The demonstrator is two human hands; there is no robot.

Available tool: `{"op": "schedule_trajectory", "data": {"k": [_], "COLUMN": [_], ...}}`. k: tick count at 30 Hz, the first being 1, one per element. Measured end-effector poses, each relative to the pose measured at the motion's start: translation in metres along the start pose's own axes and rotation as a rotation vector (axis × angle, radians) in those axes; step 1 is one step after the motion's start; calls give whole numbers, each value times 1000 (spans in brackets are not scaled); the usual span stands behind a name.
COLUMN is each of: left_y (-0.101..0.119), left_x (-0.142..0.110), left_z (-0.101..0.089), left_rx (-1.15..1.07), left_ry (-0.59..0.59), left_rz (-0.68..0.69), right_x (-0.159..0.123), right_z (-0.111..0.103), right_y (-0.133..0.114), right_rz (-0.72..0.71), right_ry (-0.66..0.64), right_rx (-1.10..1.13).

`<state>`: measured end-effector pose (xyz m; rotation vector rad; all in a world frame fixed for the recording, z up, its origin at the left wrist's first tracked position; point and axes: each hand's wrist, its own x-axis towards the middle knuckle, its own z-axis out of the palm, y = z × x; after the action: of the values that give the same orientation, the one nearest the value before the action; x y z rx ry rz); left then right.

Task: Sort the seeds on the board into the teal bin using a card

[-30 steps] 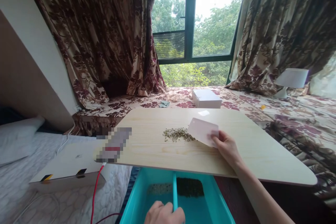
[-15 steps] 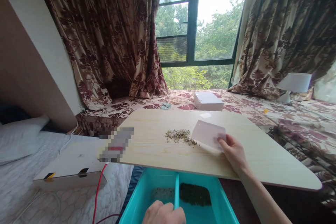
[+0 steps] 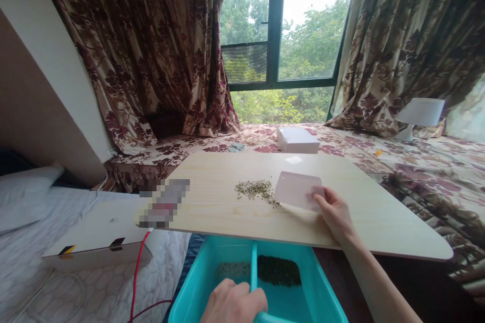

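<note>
My right hand (image 3: pixel 335 212) pinches the right edge of a thin, translucent plastic scraper (image 3: pixel 297 186). The scraper is tilted over the pale wooden tabletop (image 3: pixel 215 212), its left edge right beside a loose heap of small greenish-brown seeds (image 3: pixel 252 189). Below the table's front edge is a turquoise two-compartment bin (image 3: pixel 191 282). My left hand (image 3: pixel 235 303) is closed around the bin's central divider, partly covering the left compartment. Some pale, speckled grains (image 3: pixel 235 268) lie in that compartment, and a dark green mass of grains (image 3: pixel 278 270) fills the far part of the right one.
A blurred-out device (image 3: pixel 166 204) with a red cable (image 3: pixel 138 267) rests on the table's left end. To the left, a white carton (image 3: pixel 102 227) sits on the bed. A white box (image 3: pixel 298 140) and a lamp (image 3: pixel 420 113) stand on the window ledge.
The scraper has turned slightly, its upper edge now more level, and it stays beside the seed heap. My left hand keeps its hold on the divider. The whole view has shifted a little.
</note>
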<state>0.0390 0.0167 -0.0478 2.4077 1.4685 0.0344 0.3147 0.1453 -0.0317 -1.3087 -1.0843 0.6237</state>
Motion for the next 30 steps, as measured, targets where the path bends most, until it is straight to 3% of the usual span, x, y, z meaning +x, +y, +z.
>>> {"op": "schedule_trajectory", "data": {"k": [4,12,30], "left_y": [3,9,10], "left_x": [-2,-5,-4], "left_z": [-3,-10,-14], "left_rx": [1,30,-50], "left_ry": [24,0,-17], "left_rz": [9,-3,68], "right_x": [-2,-3,-9], "right_z": [0,-16,-17], "right_y": [-2,2,-3], "right_rz": [23,71,58], "right_ry": [-29,180,7], "right_rx": [34,0,42]}}
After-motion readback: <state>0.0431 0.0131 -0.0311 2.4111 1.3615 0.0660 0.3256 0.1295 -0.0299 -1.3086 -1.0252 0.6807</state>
